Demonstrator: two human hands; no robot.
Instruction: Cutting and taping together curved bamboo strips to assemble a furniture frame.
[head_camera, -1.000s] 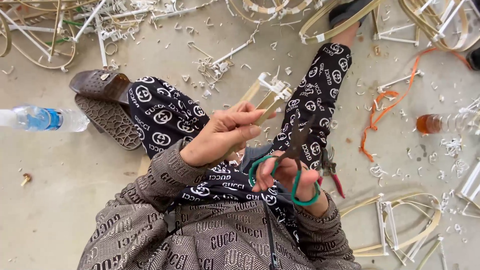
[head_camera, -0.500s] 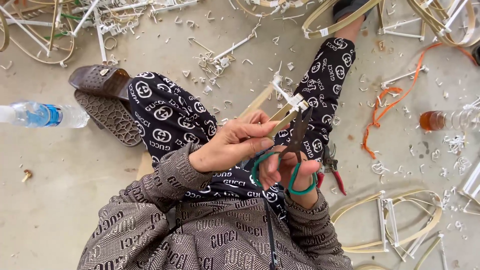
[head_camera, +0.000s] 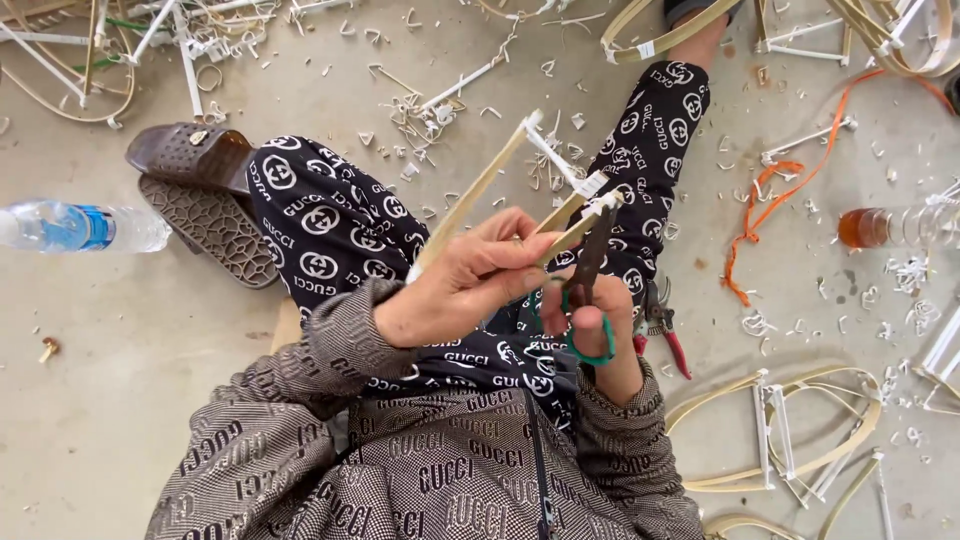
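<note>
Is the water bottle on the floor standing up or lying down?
Lying down. The clear bottle rests on its side on the concrete floor, beside the brown sandals.

Left of the brown sandal (head_camera: 205, 195) lies a water bottle (head_camera: 80, 226); far right, an orange strap (head_camera: 775, 205) and an amber bottle (head_camera: 895, 227).

One head-worn camera looks steeply down, close over lap (head_camera: 400, 240) and floor (head_camera: 120, 340).

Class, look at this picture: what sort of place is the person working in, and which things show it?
Probably an informal craft workshop on a concrete floor: finished bamboo frames lie around, shavings litter the floor, and the hands hold a bamboo frame and scissors.
</note>
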